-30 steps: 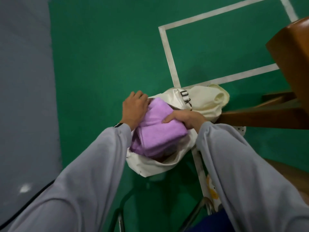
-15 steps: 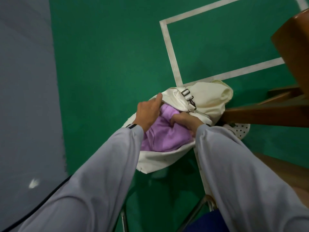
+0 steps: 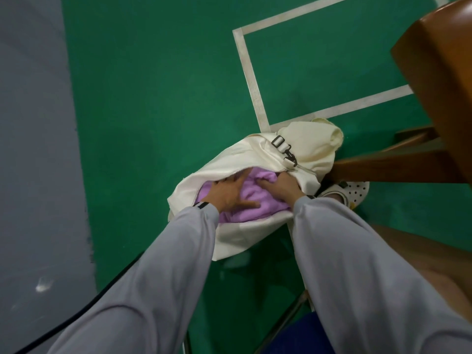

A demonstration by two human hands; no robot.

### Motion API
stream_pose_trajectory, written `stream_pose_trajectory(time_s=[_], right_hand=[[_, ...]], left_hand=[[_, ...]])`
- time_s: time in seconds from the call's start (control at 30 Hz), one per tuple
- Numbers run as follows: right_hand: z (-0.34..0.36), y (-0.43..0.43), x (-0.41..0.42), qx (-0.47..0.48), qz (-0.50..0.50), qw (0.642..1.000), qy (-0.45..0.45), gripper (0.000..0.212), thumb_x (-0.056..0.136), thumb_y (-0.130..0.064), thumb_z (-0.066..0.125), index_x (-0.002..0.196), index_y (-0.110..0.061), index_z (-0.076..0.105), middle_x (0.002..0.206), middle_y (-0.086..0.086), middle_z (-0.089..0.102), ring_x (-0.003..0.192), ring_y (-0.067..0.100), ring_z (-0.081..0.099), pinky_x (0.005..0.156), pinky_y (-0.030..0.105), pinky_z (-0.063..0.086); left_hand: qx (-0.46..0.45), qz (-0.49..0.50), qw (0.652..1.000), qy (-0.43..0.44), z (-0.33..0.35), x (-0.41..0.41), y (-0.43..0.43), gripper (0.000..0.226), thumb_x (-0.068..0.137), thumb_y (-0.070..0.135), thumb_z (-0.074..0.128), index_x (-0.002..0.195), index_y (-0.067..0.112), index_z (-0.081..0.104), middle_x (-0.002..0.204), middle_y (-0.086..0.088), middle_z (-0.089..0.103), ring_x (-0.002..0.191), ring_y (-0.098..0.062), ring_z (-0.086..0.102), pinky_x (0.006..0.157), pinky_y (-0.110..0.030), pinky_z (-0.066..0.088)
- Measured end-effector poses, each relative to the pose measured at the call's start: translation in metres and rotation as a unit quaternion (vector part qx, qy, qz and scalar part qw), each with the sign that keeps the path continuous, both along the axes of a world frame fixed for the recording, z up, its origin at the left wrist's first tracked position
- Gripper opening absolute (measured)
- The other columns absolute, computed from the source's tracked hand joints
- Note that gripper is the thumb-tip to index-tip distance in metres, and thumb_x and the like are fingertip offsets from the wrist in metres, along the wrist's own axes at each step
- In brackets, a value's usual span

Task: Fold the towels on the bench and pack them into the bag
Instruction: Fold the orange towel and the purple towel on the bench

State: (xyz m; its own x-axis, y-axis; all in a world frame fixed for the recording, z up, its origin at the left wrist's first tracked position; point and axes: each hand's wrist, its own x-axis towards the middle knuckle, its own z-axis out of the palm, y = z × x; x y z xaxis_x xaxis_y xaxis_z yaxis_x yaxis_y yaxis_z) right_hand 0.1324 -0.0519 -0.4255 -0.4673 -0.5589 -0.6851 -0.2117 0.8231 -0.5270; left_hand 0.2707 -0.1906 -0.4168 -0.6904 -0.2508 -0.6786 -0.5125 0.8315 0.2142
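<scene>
One bag [image 3: 255, 159], green lined floor [image 3: 153, 98]

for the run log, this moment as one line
step: pack towel | purple towel: in cream bag | left hand: flat on towel | right hand: fingers curled on towel

You get even, moderate light, soft shadow below the bag [image 3: 242, 159], small glare at 8 o'clock, edges bowed.

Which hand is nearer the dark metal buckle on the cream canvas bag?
Right. The right hand sits just below the dark metal buckle; the left hand presses the purple towel further left.
</scene>
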Motion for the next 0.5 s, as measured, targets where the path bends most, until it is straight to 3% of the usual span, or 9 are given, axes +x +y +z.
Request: stream_pose_trajectory(time_s=[0.1,0.13,0.2,0.23,0.3,0.37,0.43,0.5], right_hand=[[-0.006,0.000,-0.001,-0.020,-0.108,0.993,-0.033,0.046,0.095,-0.053,0.061,0.109,-0.009,0.067,0.104,0.010,0.067,0.105,0.030,0.064,0.090,0.032,0.045],[-0.006,-0.004,-0.002,-0.028,-0.149,0.988,-0.029,0.047,0.099,-0.046,0.058,0.119,-0.004,0.063,0.113,0.014,0.067,0.112,0.033,0.062,0.096,0.036,0.046],[-0.003,-0.017,-0.006,-0.034,-0.204,0.978,0.015,0.045,0.100,-0.034,0.056,0.127,0.002,0.057,0.125,0.022,0.064,0.119,0.038,0.060,0.104,0.043,0.047],[-0.001,-0.024,-0.006,-0.030,-0.206,0.977,0.047,0.044,0.097,-0.029,0.059,0.127,0.003,0.056,0.125,0.023,0.064,0.118,0.040,0.060,0.104,0.045,0.047],[0.000,-0.031,0.000,-0.011,-0.164,0.980,0.108,0.046,0.090,-0.023,0.064,0.125,0.005,0.055,0.123,0.023,0.063,0.115,0.040,0.059,0.105,0.045,0.046],[-0.005,-0.029,0.008,0.000,-0.104,0.985,0.139,0.050,0.087,-0.025,0.066,0.124,0.005,0.052,0.124,0.024,0.062,0.115,0.040,0.059,0.105,0.045,0.045],[-0.010,-0.026,0.011,-0.017,-0.067,0.990,0.123,0.049,0.088,-0.033,0.069,0.121,0.001,0.057,0.121,0.021,0.063,0.112,0.038,0.060,0.103,0.043,0.046],[-0.014,-0.026,0.008,-0.046,-0.034,0.992,0.116,0.040,0.088,-0.034,0.068,0.116,-0.007,0.063,0.118,0.017,0.066,0.110,0.036,0.060,0.101,0.042,0.046]], left_hand=[[-0.020,-0.035,0.999,0.000,-0.001,-0.005,0.001,0.133,0.065,0.087,0.065,0.158,0.033,-0.014,0.165,-0.016,0.024,0.148,-0.038,0.030,0.120,-0.048,0.029],[-0.036,-0.040,0.999,0.009,-0.004,-0.006,0.000,0.130,0.069,0.087,0.063,0.160,0.028,-0.009,0.165,-0.017,0.025,0.148,-0.038,0.031,0.120,-0.047,0.028],[-0.037,0.026,0.996,0.071,-0.008,-0.006,-0.001,0.105,0.083,0.081,0.054,0.159,0.018,0.018,0.158,-0.017,0.039,0.141,-0.036,0.042,0.117,-0.044,0.033],[-0.033,0.087,0.988,0.121,-0.012,-0.005,-0.001,0.084,0.092,0.071,0.051,0.151,0.014,0.035,0.148,-0.017,0.051,0.133,-0.035,0.050,0.112,-0.043,0.040],[-0.119,0.143,0.966,0.178,-0.016,-0.007,0.001,0.045,0.105,0.039,0.037,0.128,0.007,0.058,0.123,-0.021,0.066,0.112,-0.040,0.063,0.097,-0.045,0.048],[-0.207,0.181,0.945,0.177,-0.015,-0.010,0.000,0.034,0.100,0.019,0.037,0.111,0.005,0.065,0.106,-0.021,0.070,0.097,-0.040,0.067,0.088,-0.045,0.050],[-0.208,0.189,0.936,0.215,-0.012,-0.012,-0.002,0.024,0.096,0.016,0.049,0.112,0.008,0.066,0.110,-0.015,0.070,0.102,-0.036,0.065,0.095,-0.045,0.047],[-0.158,0.072,0.940,0.295,-0.013,-0.013,-0.003,0.032,0.098,0.028,0.053,0.126,0.015,0.061,0.124,-0.007,0.065,0.114,-0.029,0.058,0.101,-0.044,0.042]])
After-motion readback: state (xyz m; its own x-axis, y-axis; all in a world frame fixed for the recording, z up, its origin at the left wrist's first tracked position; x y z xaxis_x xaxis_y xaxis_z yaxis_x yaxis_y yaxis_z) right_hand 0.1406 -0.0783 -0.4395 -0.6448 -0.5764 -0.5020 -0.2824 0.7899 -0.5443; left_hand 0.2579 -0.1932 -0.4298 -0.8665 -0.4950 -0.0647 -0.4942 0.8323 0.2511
